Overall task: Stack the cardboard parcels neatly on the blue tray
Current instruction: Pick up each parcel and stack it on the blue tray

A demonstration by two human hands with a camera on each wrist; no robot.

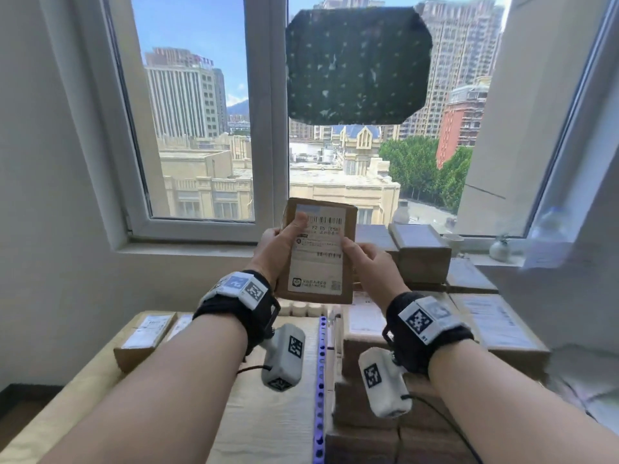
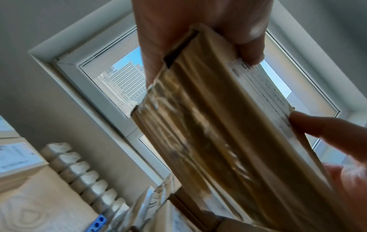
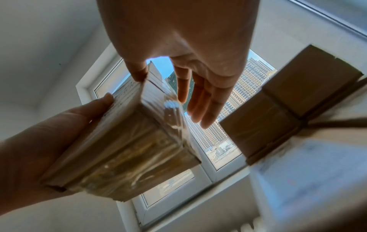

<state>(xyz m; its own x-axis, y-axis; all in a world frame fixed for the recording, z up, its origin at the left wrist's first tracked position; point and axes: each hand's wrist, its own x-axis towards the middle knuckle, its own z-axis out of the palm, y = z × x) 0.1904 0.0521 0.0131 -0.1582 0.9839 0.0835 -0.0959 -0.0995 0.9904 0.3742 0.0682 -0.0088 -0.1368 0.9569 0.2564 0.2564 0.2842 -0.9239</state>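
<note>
Here my left grip (image 1: 279, 244) clasps a parcel (image 1: 318, 252) above the stacked parcels (image 1: 368, 356); right grip (image 1: 368, 259) pinches its edge. Next: lower it squarely onto them.

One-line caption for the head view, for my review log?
Both hands, left hand and right hand, hold a labelled cardboard parcel upright before the window.

Head view looks forward and slightly down from above both forearms, straight at the window (image 1: 201, 128). The left wrist view sits close under the left hand (image 2: 198, 23), tilted steeply up. The right wrist view does likewise under the right hand (image 3: 188, 39). All three share the held parcel (image 1: 318, 252) and the window.
</note>
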